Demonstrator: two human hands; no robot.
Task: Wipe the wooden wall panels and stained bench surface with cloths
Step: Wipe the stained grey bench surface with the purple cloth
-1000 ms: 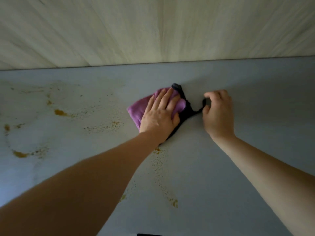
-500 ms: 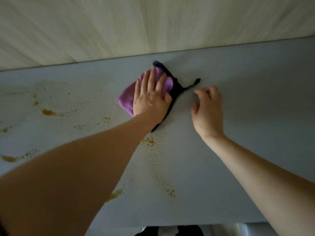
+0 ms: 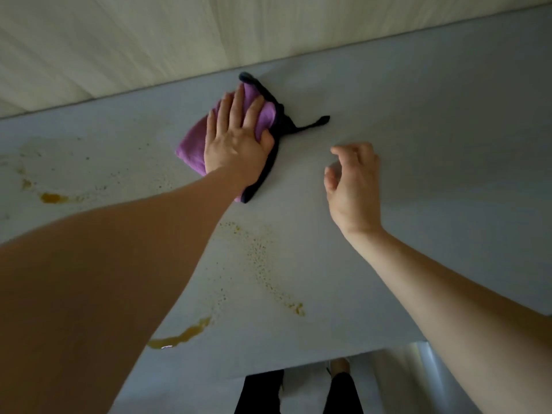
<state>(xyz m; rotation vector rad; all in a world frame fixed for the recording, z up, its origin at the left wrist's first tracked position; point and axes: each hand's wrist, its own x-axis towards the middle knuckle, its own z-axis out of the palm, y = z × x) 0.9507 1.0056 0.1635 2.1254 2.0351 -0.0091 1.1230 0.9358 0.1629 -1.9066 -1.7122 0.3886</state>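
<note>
**Purple cloth, grey bench, mustard stains**

Centre of the frame: a soft purple microfibre cloth (image 3: 191, 144) edged in black trim, a black loop tail trailing to its right. Beneath it spreads the flat pale grey-blue bench surface (image 3: 433, 138), plain on the right. On the left and lower middle of the frame it carries yellow-brown stains (image 3: 182, 336), some solid blobs, some fine speckles. Along the top runs the cream wooden wall panel (image 3: 149, 40), with faint streaky grain.

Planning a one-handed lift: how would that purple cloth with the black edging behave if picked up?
Probably floppy: the purple cloth with black edging lies folded flat under the left hand. Likely light, being thin. Its black loop trails loose and may dangle.
</note>
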